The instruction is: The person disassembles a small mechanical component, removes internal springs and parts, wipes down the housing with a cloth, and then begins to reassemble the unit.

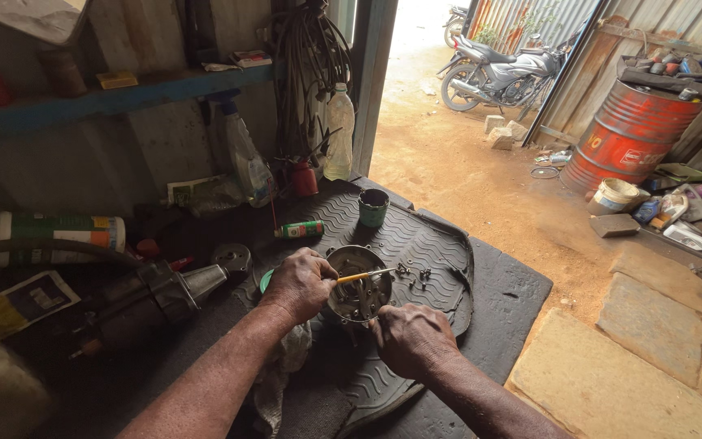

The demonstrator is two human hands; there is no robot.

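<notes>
1. Head view, the hands: the left hand (301, 284) comes in from seven o'clock, forearm stretched diagonally over the bench, knuckles up and fingers curled tight around the yellow handle of a slim tool (365, 276). The tool's shaft lies nearly level, pointing toward three o'clock across the top of a round metal housing (357, 294).
2. The right hand (410, 339) enters from five o'clock, wrist bent, back of the hand toward the camera. Its fingers are folded down against the housing's rim at the five o'clock side, gripping it; the fingertips themselves are hidden.
3. The housing sits on a black ribbed rubber mat (416, 236), near the middle of the bench, between the two hands.
4. Around it: small loose screws (413, 272) lie on the mat just past the housing at two o'clock. A dark green cup (373, 207) stands farther out at twelve o'clock, and a small green can (300, 230) lies on its side at eleven o'clock. A grey motor part (152, 297) rests at nine o'clock.
5. Through the doorway at one o'clock, a parked motorcycle (493, 73) and a red drum (631, 130) stand on bare earth.
</notes>
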